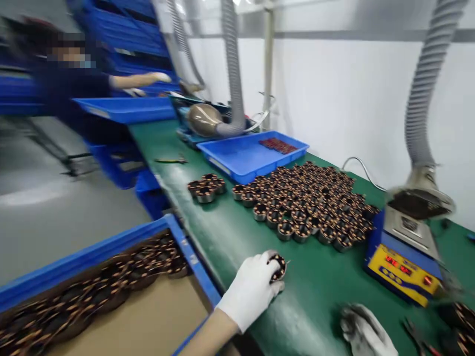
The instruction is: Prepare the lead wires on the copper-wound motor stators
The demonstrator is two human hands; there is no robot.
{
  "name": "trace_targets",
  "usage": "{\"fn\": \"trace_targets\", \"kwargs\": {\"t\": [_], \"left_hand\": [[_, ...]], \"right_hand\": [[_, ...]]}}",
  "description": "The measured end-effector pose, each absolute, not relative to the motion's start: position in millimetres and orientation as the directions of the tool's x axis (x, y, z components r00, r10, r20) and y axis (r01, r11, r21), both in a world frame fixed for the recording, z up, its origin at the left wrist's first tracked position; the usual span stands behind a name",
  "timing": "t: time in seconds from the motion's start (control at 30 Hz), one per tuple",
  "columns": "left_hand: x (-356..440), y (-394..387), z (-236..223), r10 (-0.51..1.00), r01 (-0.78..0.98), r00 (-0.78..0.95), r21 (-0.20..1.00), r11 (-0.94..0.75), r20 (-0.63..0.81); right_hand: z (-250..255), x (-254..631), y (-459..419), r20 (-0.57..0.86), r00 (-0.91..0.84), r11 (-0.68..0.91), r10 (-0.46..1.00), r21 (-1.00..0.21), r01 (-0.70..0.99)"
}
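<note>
My left hand (254, 287), in a white glove, grips a motor stator (277, 268), a small dark ring with copper windings, just over the green bench (215, 237). Thumb and fingers close around the ring's near side. At the lower right is my right hand (365, 331), in a white glove with blackened fingertips. Motion smears its fingers, and whatever may be in them does not show. A large cluster of similar stators (300, 202) covers the bench beyond my hands, with a smaller group of stators (206, 188) to its left.
A blue crate (198, 269) with rows of stators sits at the left. Behind the cluster lies a blue tray (237, 163) with small reddish parts. A blue-yellow heating unit (404, 262) stands right under an exhaust hose (423, 109). Pliers (417, 336) lie near my right hand. A co-worker (74, 89) reaches over another tray.
</note>
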State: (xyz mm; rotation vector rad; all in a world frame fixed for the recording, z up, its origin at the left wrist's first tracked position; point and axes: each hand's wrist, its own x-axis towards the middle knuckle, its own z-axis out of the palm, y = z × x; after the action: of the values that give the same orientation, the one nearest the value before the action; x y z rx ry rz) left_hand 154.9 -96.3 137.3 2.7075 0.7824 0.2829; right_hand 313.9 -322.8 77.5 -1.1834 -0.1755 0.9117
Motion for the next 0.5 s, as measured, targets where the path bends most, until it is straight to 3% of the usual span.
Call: {"fn": "trace_targets", "kwargs": {"t": [0.07, 0.13, 0.23, 0.3, 0.4, 0.5], "left_hand": [[167.6, -122.7, 139.0, 0.394, 0.304, 0.912, 0.460, -0.834, 0.112], [191.0, -143.0, 144.9, 0.211, 0.078, 0.965, 0.598, -0.798, 0.156], [237.7, -166.1, 154.2, -0.056, -0.169, 0.984, 0.770, -0.615, 0.171], [266.0, -179.7, 155.6, -0.098, -0.178, 0.984, 0.847, -0.501, 0.149], [290.0, -195.6, 147.9, -0.081, -0.196, 0.980, 0.859, -0.473, 0.179], [293.0, -199.0, 137.5, -0.153, -0.273, 0.962, 0.818, -0.507, 0.227]], "right_hand": [[91.2, 303.0, -320.5, -0.273, 0.724, 0.087, 0.633, -0.904, -0.418], [105.8, 297.7, -315.2, -0.162, 0.691, 0.169, 0.705, -0.908, -0.384], [119.7, 299.0, -315.8, -0.149, 0.593, 0.230, 0.792, -0.826, -0.515], [120.9, 303.9, -323.1, -0.186, 0.612, 0.304, 0.769, -0.735, -0.606], [114.7, 314.0, -334.0, -0.249, 0.640, 0.411, 0.726, -0.589, -0.696], [109.5, 321.8, -335.8, -0.304, 0.597, 0.407, 0.742, -0.504, -0.762]]}}
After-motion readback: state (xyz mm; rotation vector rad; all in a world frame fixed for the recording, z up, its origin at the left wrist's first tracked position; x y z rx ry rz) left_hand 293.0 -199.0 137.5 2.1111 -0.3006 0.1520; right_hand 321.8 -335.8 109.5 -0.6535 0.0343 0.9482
